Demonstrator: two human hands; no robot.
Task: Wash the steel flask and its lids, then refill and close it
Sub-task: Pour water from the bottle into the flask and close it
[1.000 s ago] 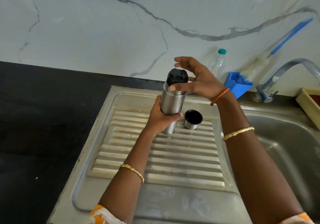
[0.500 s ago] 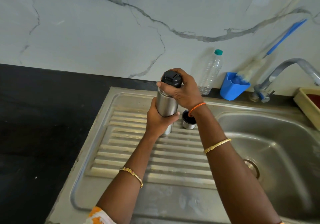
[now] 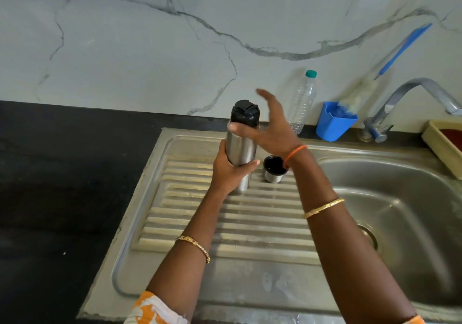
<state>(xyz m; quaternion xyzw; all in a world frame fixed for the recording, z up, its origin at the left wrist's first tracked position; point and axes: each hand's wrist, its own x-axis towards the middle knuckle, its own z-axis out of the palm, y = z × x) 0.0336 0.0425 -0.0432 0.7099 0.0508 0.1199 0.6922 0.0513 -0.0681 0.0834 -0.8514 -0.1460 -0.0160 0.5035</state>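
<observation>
Steel flask (image 3: 241, 152): an upright brushed-steel cylinder that I see standing on the ribbed draining board (image 3: 225, 221) of the sink (image 3: 400, 223), at about 12 o'clock from the board's middle. Its black inner lid (image 3: 245, 112) sits on the neck, with a raised flap on top. I can read no brand, label or writing on the flask or the lid.

Outer cup lid (image 3: 274, 169): a short steel cup with a dark inside, mouth upward, just beside the flask at its 3 o'clock, on the same ribs and partly behind my right wrist.

Left hand (image 3: 231, 171): I grip the flask's lower body, fingers wrapped round its far side, the thumb across the near side.

Right hand (image 3: 271, 126): spread wide and holding nothing. The thumb tip lies against the flask's shoulder just under the black lid; the fingers (image 3: 265, 93) rise toward 12 o'clock, apart from the lid and blurred.

Background, at 2 o'clock from the flask: a clear plastic bottle (image 3: 302, 103) with a green cap, a blue tub (image 3: 333, 122) holding a blue-handled brush (image 3: 405, 46), and the tap (image 3: 410, 98).
</observation>
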